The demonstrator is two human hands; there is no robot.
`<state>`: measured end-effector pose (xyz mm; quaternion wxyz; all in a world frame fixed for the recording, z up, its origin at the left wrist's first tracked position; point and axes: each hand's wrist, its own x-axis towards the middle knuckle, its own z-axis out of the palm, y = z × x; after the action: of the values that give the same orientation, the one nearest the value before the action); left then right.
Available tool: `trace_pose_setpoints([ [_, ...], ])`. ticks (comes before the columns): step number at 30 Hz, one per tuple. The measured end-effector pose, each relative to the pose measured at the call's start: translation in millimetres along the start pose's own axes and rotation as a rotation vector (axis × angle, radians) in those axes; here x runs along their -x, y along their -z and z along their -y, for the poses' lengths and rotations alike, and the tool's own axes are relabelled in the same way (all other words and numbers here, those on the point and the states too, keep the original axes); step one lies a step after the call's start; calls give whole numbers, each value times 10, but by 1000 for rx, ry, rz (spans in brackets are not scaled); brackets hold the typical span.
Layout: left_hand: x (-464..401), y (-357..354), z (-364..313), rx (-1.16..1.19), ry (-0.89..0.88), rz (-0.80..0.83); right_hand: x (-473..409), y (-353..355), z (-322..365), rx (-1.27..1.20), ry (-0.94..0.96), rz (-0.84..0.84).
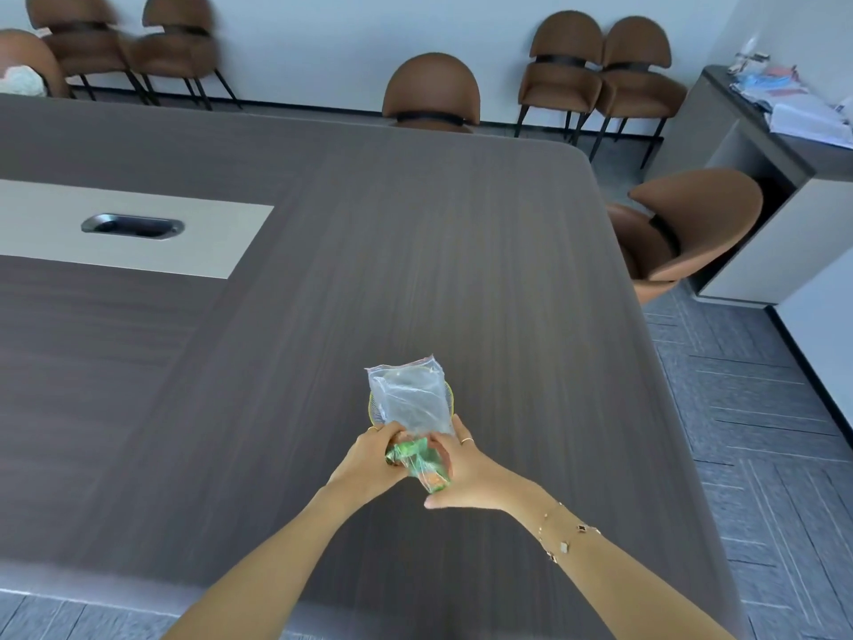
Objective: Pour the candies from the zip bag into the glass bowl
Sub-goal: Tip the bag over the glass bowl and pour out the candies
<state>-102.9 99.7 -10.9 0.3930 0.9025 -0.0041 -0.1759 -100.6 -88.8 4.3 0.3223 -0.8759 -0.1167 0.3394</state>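
— Where's the zip bag (408, 399)?

— Above the table (461, 251), over the glass bowl (375, 411). My left hand (369, 459) and right hand (466, 473) both clamp its candy-filled end.

— How will it handle?

— Soft, light, slippery, I'd judge; grip the bottom. One bag, one bowl; the green candies (417, 459) are too bunched to count.

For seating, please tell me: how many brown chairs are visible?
7: three far left, one behind table, two by wall, one right.
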Motion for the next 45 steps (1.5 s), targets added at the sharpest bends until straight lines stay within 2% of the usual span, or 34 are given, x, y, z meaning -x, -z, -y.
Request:
trace_pose_setpoints([
  [4,12,26,-14,-27,11,-2,-79,-5,61,91,49,-136],
  [11,-29,193,-64,-76,20,24,-158,120,129,114,40,-245],
  [20,-63,372,-166,-43,23,86,-254,271,188,76,29,-278],
  [27,-151,532,-228,-96,-8,61,-269,445,221,24,-2,-315],
  [31,-182,579,-301,-84,-43,82,-246,527,240,-16,25,-281],
  [39,-283,690,-359,-260,-32,166,-275,637,266,85,31,-248],
  [45,-342,789,-415,-513,-30,209,-328,687,275,177,20,-272],
])
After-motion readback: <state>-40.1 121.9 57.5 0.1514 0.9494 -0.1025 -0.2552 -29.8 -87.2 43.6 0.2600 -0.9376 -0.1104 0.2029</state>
